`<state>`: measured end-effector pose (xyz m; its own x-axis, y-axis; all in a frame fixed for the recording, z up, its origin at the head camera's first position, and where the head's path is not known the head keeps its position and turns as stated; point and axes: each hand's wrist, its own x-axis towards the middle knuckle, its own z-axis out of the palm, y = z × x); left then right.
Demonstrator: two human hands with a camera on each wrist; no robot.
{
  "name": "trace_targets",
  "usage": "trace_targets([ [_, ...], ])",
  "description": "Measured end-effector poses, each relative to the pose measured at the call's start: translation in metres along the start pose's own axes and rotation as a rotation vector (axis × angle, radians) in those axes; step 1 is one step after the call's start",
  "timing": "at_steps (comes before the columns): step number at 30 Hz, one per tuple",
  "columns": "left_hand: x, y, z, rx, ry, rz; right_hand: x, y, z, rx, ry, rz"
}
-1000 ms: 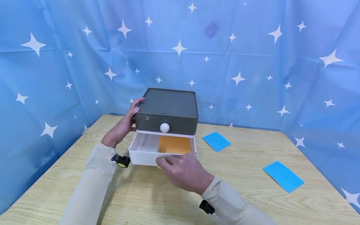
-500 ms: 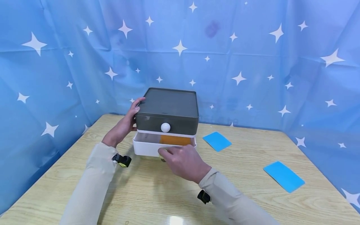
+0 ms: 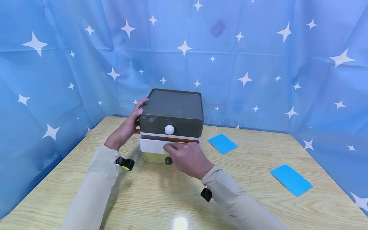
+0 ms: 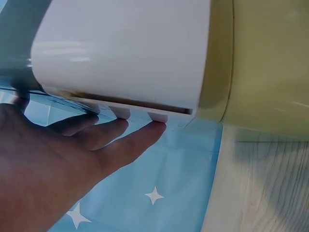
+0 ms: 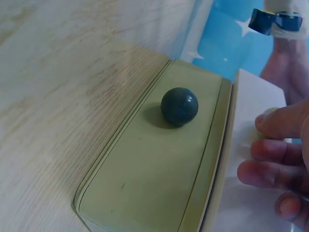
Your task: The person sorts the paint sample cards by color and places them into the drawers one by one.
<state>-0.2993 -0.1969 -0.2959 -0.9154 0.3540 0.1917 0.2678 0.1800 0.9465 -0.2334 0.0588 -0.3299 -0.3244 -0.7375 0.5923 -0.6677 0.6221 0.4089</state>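
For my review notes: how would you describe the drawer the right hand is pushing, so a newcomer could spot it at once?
On the wooden table stands a small three-tier drawer unit. The right hand presses the front of its middle drawer. That one is white and almost shut, between the dark grey top drawer and the yellow-green bottom drawer with its dark round knob.

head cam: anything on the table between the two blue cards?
Nothing: in the head view, only bare wooden table separates the nearer blue card from the farther blue card.
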Motion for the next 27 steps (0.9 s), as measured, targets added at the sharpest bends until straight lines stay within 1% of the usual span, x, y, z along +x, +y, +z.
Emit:
trace_targets([
  [9, 0.0, 0.0, 0.001, -0.017, 0.0, -0.004, 0.004, 0.002, 0.007, -0.013, 0.034, 0.045],
  [17, 0.0, 0.0, 0.001, -0.02, 0.001, -0.01, 0.004, 0.004, 0.012, -0.027, 0.007, 0.063],
  [27, 0.0, 0.0, 0.0, -0.013, 0.002, -0.008, 0.002, 0.003, 0.014, -0.025, 0.002, 0.075],
])
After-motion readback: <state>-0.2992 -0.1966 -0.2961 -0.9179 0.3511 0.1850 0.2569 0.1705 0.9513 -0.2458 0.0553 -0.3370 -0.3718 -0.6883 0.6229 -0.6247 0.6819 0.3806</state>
